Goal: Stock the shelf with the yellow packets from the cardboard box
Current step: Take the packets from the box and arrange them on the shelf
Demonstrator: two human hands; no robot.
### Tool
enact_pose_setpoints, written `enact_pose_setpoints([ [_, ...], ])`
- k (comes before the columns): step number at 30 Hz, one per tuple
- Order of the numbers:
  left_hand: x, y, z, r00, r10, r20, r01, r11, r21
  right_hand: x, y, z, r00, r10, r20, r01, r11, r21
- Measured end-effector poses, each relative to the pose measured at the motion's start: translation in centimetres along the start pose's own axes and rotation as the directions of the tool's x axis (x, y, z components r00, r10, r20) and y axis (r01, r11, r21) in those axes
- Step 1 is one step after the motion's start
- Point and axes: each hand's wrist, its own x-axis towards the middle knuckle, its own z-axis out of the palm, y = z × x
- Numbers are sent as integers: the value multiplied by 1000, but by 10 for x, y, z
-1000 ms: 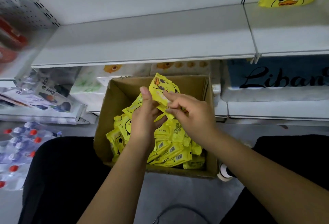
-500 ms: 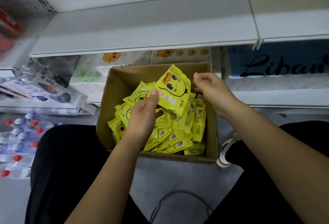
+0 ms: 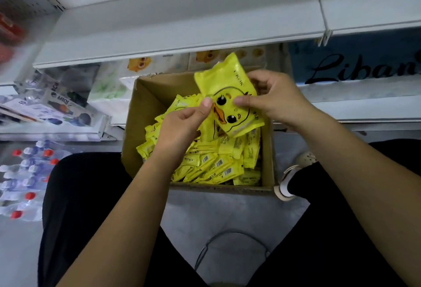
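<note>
Yellow film is creasing between pinching fingers (image 3: 206,102): the left hand (image 3: 180,127) is nipping the duck-faced packet (image 3: 230,88) at its 9 o'clock edge, thumb pressed against curled fingers, while the right hand (image 3: 273,102) is gripping it from 3 o'clock, thumb on the printed face and the other fingers curled behind. Neither hand is spreading wide; both are closing tight on the one packet, which is hanging tilted just above the cardboard box (image 3: 131,131), over the loose packets (image 3: 216,166) heaped inside. Whether a second packet is tucked behind it cannot be told. The step appears to be the pick-up and straightening, with shelving not yet begun. The next move is likely calling for a lift toward the white shelf (image 3: 182,29) at 12 o'clock, with the packet turned face-forward and set down without crumpling its soft wrapper. Bottled water (image 3: 29,172) is lying on the floor (image 3: 227,213) at 8 o'clock, and wrapped tissue packs (image 3: 109,88) are sitting under the shelf at 10 o'clock.
</note>
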Motion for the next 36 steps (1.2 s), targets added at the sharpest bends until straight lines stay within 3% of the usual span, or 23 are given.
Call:
enact_pose_setpoints([
  [2,6,2,8,1000,-5,-7,5,1000,22,-3,1,3,999,-31,26,32,999,-29],
  [4,6,4,17,999,6,-40,-9,996,-88,-4,2,4,999,-39,20,39,999,3],
  [9,10,3,23,994,-53,-98,23,958,-286,-5,6,-14,986,109,125,-102,993,-64],
  [13,17,12,19,996,-79,-30,68,961,-267,-3,8,-24,992,76,101,-70,996,-57],
  [17,21,24,7,980,-109,165,138,975,-175,-1,6,-38,987,51,152,-28,988,-151],
  [22,24,27,13,981,-73,182,91,991,-93,1,7,-34,997,70,34,-72,995,66],
  [26,27,32,16,992,-94,87,116,946,-303,3,5,-42,988,90,-127,-80,993,82],
  [30,36,44,20,992,-124,29,121,841,-528,4,3,-50,968,240,-68,-232,966,111],
  [33,46,66,29,987,-143,67,155,793,-589,11,-4,-51,955,295,-19,-279,922,268],
  [36,60,85,41,990,-115,82,141,793,-592,19,-14,-60,955,276,-113,-219,907,358],
])
